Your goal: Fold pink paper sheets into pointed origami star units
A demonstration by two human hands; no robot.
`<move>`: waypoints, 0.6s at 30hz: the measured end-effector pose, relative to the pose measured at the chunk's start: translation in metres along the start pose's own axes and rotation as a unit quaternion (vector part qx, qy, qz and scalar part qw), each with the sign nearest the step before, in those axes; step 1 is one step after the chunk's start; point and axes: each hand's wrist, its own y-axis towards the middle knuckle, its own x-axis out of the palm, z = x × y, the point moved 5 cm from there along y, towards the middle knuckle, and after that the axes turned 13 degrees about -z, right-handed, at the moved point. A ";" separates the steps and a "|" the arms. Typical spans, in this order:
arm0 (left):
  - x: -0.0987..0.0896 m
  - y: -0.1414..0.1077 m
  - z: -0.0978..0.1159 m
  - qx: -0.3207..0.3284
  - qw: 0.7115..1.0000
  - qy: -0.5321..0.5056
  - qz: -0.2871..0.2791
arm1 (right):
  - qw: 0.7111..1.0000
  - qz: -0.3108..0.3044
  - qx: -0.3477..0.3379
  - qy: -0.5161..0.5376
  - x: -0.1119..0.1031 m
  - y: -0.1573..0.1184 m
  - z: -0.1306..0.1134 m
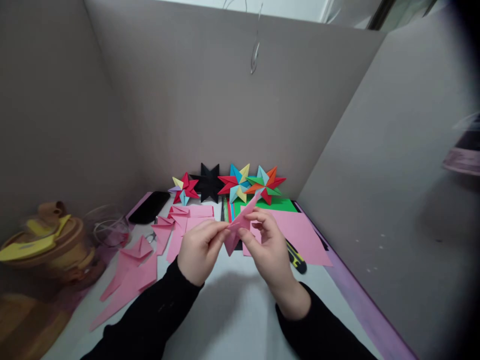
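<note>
A folded pink paper piece (233, 241) is held up above the white table between both hands. My left hand (200, 247) pinches its left edge between thumb and fingers. On its right side, my right hand (268, 247) grips it with the thumb in front and the fingers curled behind. The piece has a long point rising to the upper right and a shorter one pointing down. More folded pink pieces (140, 250) lie to the left, beside flat pink strips. Pink sheets (300, 232) rest at the right, with a black and yellow cutter (297, 257) against them.
Folded paper stars, including a black one (210, 182) and a multicoloured one (238, 184), lean along the back wall. A black phone (150, 207) lies at the back left. Further left stands a brown container (48, 245) with yellow paper. Grey walls enclose the table (225, 320).
</note>
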 end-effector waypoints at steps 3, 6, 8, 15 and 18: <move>0.001 -0.001 0.006 0.022 1.000 0.012 -0.009 | 0.995 -0.034 0.025 0.088 0.005 0.003 0.008; 0.002 -0.001 0.007 0.026 0.999 0.019 -0.019 | 0.988 -0.068 0.033 0.136 0.009 0.005 0.010; 0.003 0.000 0.006 0.026 0.999 0.017 -0.026 | 0.985 -0.072 0.038 0.152 0.009 0.006 0.010; 0.004 0.000 0.003 -0.004 0.999 -0.032 -0.044 | 0.956 -0.096 0.112 0.255 0.013 0.005 0.015; 0.003 -0.002 -0.002 -0.067 0.994 -0.082 -0.016 | 0.952 -0.078 0.125 0.269 0.012 0.004 0.016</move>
